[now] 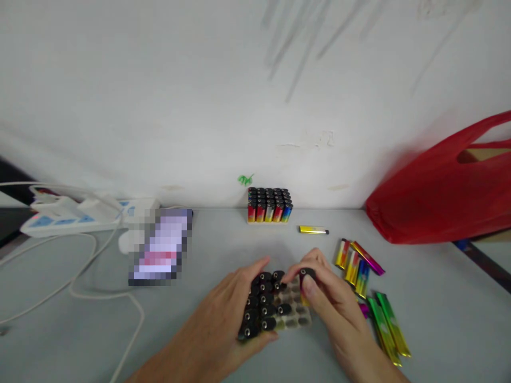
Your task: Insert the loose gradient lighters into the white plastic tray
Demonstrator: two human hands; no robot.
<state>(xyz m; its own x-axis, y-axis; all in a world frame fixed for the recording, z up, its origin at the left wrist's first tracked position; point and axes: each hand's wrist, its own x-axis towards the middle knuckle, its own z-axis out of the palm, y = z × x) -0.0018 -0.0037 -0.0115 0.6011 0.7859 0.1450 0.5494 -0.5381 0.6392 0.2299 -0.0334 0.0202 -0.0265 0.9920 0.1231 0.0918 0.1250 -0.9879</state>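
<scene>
1. Head view, bottom centre of the frame: I see a pale tray (pixel 295 299) on the grey table (pixel 88 340). Black-capped pieces (pixel 265 299) fill its left part, while bare pockets show on its right.
2. My operator's screen shows the left hand (pixel 223 314) gripping the tray's left side, thumb and fingers spread around the capped pieces.
3. The right hand (pixel 339 306) pinches one black-capped piece (pixel 307 272) above the tray's right part, its cap upward. I cannot tell whether that piece touches a pocket.
4. Beyond the tray, near the centre, I have a tight block of upright black-capped pieces (pixel 270 206) by the wall (pixel 159 106), with a yellow stick (pixel 313 230) lying to its right.
5. Right of the right hand I make out short multicoloured pieces (pixel 352 267), a magenta-and-gold stick (pixel 369 258) and two green-and-yellow sticks (pixel 393 327), all lying flat.
6. At the right edge I get a red bag (pixel 435 191).
7. Left of centre lies a phone (pixel 163 244), its screen pixelated; farther left are a power strip (pixel 75 223) and white cables (pixel 93 260).
</scene>
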